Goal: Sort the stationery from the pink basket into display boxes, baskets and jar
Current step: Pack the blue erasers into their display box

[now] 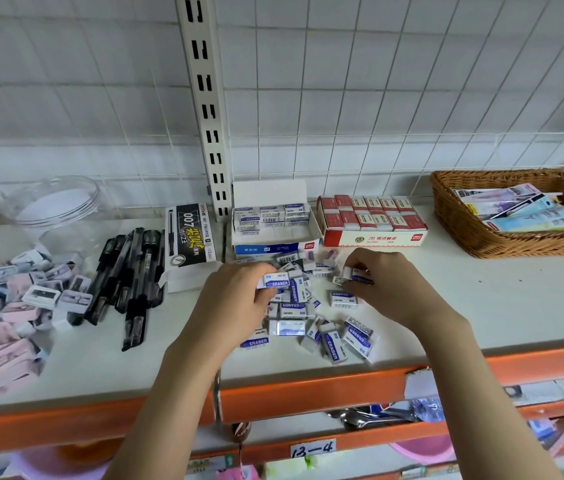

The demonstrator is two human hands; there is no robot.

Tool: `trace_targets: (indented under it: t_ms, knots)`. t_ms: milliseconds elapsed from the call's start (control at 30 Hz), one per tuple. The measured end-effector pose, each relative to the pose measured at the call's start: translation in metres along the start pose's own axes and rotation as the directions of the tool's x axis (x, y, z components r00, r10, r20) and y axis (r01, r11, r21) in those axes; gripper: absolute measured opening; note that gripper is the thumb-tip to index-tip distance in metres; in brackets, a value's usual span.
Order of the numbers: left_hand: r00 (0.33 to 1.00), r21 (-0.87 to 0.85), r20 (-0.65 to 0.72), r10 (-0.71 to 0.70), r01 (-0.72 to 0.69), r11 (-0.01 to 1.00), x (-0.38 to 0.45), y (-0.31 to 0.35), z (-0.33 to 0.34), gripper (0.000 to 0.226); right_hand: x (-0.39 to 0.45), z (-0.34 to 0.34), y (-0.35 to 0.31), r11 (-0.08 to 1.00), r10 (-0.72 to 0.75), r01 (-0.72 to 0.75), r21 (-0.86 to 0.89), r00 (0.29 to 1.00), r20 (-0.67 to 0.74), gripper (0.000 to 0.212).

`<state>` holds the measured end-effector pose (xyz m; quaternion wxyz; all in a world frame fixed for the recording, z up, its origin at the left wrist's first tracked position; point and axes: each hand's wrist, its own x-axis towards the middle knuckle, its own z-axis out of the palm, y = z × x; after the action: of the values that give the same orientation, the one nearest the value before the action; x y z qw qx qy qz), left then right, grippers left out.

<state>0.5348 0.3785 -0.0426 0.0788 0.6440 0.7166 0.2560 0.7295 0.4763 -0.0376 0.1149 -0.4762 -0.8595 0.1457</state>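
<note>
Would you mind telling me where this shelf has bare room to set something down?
Bare shelf lies right of the loose erasers, in front of the wicker basket. The left is crowded with black pens and sharpeners.

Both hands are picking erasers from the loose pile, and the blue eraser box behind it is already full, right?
Not full. The head view shows the blue box only partly filled, its front rows bare. Both hands, left and right, do hold erasers from the pile.
</note>
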Motion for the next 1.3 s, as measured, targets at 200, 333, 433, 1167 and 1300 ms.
trace_targets:
  t_ms: [200, 333, 433, 1167, 1300]
  knots:
    - [0.995, 0.233, 0.095, -0.038, 0.015, 0.972, 0.001, -0.001, 0.001, 0.038, 0.007, 0.003, -0.006, 0.998, 0.031, -0.027, -0.060, 0.998, 0.062, 0.023]
    - [0.992, 0.220, 0.122, -0.037, 0.009, 0.975, 0.005, -0.001, 0.001, 0.033, 0.008, 0.001, -0.014, 0.996, 0.018, -0.010, -0.093, 0.995, 0.093, 0.025]
    - [0.995, 0.196, 0.093, -0.018, -0.001, 0.981, 0.002, -0.001, -0.003, 0.036, 0.002, -0.005, -0.015, 0.998, -0.011, 0.014, -0.064, 0.999, 0.048, 0.023]
    - [0.894, 0.313, 0.431, 0.124, -0.277, 0.909, 0.026, 0.002, -0.003, 0.031, 0.000, -0.002, -0.014, 0.985, -0.109, 0.128, -0.114, 0.981, 0.161, 0.016]
    - [0.927, 0.245, 0.346, 0.147, -0.241, 0.939, 0.029, -0.007, -0.014, 0.030, 0.007, -0.013, -0.023, 0.978, -0.193, 0.201, -0.062, 0.974, 0.119, 0.003]
